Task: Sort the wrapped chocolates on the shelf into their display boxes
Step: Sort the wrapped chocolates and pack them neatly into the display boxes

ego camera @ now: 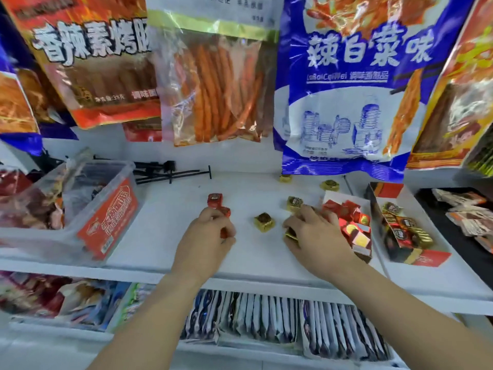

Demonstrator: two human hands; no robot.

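On the white shelf (165, 236), my left hand (205, 236) grips red wrapped chocolates, one showing at its fingertips (225, 210). Another red chocolate (215, 200) lies just beyond it. My right hand (312, 231) holds a gold wrapped chocolate (290, 234) under its thumb. Loose gold chocolates lie between the hands (264, 222), near the right fingers (294, 203) and farther back (330, 185). A display box of red chocolates (357, 245) stands right of my right hand. Beside it a box (426, 259) holds gold and dark chocolates.
A clear plastic tub (106, 209) with a red label stands at the left. Black hooks (170, 172) lie at the back. Snack bags (346, 89) hang low over the shelf's rear. A black tray of packets (458, 244) sits far right. Packets fill the lower shelf (266, 316).
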